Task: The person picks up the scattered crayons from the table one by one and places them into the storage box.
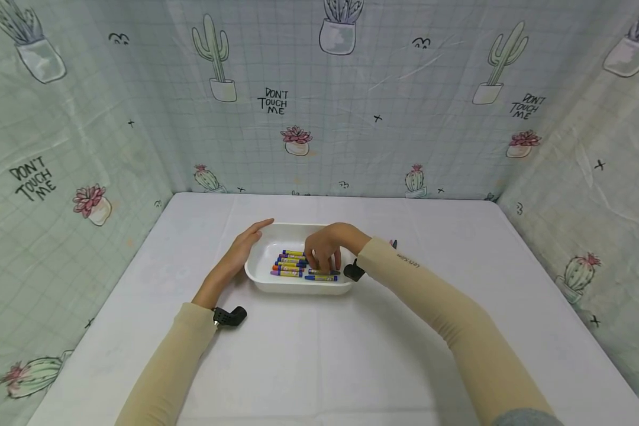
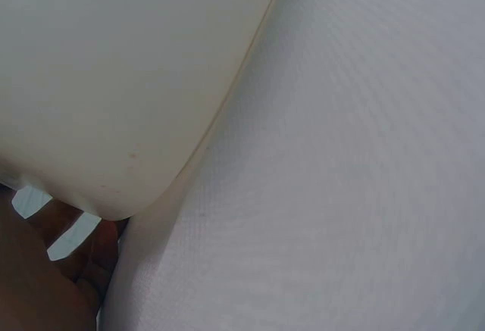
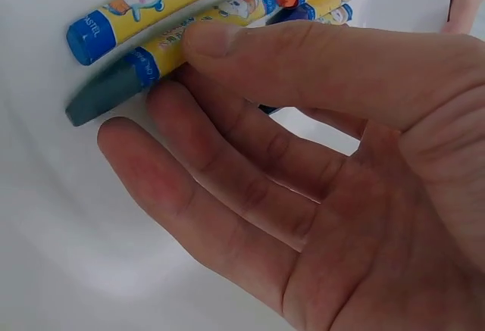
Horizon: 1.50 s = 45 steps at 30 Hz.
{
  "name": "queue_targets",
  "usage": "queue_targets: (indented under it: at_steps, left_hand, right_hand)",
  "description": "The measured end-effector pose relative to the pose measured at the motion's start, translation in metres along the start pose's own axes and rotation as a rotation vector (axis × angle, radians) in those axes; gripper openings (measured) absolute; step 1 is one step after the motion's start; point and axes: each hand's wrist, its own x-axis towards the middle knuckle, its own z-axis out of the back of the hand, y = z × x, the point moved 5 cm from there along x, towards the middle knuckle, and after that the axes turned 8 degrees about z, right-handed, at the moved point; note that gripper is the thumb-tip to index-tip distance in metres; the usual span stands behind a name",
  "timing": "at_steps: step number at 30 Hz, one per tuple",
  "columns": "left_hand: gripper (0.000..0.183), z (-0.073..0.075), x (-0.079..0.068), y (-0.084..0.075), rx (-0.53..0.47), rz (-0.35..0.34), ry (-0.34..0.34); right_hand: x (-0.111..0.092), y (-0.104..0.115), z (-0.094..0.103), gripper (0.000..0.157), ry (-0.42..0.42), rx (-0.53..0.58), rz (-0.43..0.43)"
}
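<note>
A white plastic tray [image 1: 298, 288] holds several oil pastels [image 1: 289, 267] in yellow-and-blue wrappers, lying side by side in its left half. My left hand [image 1: 241, 248] rests against the tray's left end, its fingers stretched along the outside toward the far corner; part of them is hidden behind the tray [image 2: 129, 66] in the left wrist view. Reaching down into the right half, my right hand [image 1: 326, 245] pinches a dark green oil pastel [image 3: 110, 88] between thumb and fingers, near the tray floor. Just beside it lies a blue oil pastel [image 1: 321, 278].
A white cloth covers the table [image 1: 298, 355]. Right of the tray, partly behind my right sleeve, the tip of a dark, slender object [image 1: 394, 244] shows. Cactus-print cloth [image 1: 325, 118] hangs at the back and both sides.
</note>
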Motion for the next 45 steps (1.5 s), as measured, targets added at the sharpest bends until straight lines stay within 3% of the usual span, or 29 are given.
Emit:
queue_targets:
  at_steps: [14, 18, 26, 37, 45]
  left_hand:
    - [0.049, 0.000, -0.003, -0.002, -0.013, 0.004, 0.011]
    - [0.049, -0.001, -0.005, -0.003, -0.004, 0.009, 0.009]
    - [0.050, 0.000, -0.005, -0.003, -0.002, 0.012, 0.006]
    - [0.050, 0.000, -0.005, -0.003, 0.003, 0.016, 0.004]
    - [0.050, -0.001, -0.005, -0.004, 0.012, 0.010, 0.000]
  right_hand:
    - [-0.006, -0.004, 0.005, 0.012, -0.045, 0.015, 0.006]
    - [-0.020, -0.006, 0.014, 0.009, -0.091, 0.003, 0.041]
    - [-0.065, -0.013, 0.034, 0.020, -0.195, 0.003, 0.123]
    - [-0.123, -0.056, 0.044, 0.018, -0.384, 0.093, 0.216]
    - [-0.141, -0.097, 0.033, 0.016, -0.513, 0.056, 0.157]
